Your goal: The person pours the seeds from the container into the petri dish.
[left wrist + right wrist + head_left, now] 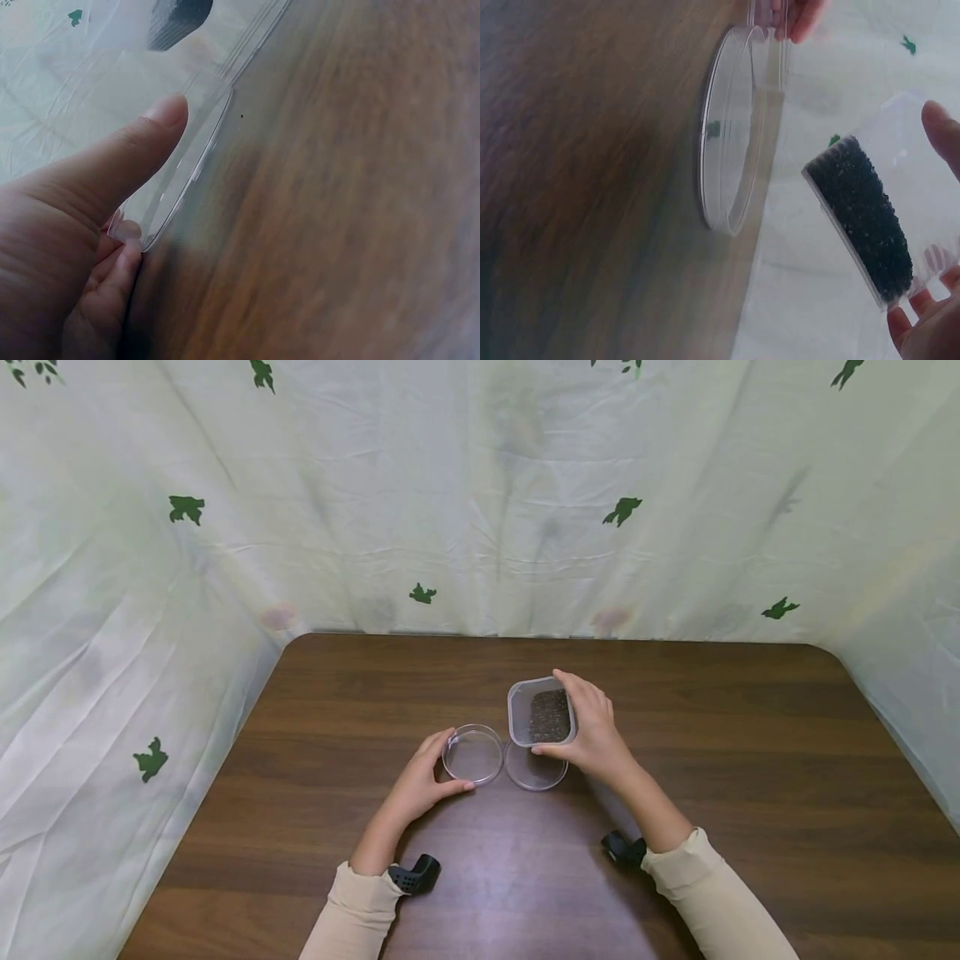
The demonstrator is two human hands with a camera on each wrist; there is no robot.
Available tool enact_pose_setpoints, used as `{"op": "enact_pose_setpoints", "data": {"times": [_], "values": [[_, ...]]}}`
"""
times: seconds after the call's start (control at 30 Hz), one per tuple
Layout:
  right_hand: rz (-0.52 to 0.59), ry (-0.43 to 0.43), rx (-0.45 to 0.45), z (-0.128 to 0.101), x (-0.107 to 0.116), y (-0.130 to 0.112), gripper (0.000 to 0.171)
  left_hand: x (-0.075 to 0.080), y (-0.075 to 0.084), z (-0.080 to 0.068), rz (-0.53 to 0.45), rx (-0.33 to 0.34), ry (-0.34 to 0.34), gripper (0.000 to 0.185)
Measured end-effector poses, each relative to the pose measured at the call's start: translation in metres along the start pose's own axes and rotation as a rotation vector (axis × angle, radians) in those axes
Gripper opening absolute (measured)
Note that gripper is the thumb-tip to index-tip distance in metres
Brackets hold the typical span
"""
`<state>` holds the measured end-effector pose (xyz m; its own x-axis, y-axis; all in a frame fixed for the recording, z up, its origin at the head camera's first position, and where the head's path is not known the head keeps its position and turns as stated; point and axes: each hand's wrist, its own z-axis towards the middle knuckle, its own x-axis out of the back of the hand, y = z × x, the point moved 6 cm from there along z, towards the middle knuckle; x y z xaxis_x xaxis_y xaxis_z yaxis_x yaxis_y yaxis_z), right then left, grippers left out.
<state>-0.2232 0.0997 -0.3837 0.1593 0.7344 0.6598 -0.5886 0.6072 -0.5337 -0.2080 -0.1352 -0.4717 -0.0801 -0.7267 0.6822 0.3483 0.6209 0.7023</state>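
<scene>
Both sleeves (pixel 352 910) lay nearest. Left hand (pixel 416 789) pinched a clear dish (pixel 472 754) between thumb and fingers, flat on the table (pixel 750 760). Right hand (pixel 592 731) grasped a tub (pixel 540 712) of dark grains, tilted above a second dish (pixel 535 771).

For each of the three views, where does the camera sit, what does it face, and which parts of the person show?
Head: worn on the head, looking forward and down at the table; both hands and sleeves show.
Left wrist: low beside the left hand, whose thumb and fingers hold a clear dish lid.
Right wrist: faces the clear dish; the right hand holds a seed container.
Shared: both wrist views show the lid.
</scene>
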Motion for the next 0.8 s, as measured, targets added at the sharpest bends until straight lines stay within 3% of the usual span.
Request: {"op": "enact_pose_setpoints", "data": {"times": [0.8], "values": [[-0.226, -0.097, 0.138, 0.011, -0.026, -0.024, 0.098, 0.000, 0.000, 0.000, -0.004, -0.023, 0.010, 0.087]]}}
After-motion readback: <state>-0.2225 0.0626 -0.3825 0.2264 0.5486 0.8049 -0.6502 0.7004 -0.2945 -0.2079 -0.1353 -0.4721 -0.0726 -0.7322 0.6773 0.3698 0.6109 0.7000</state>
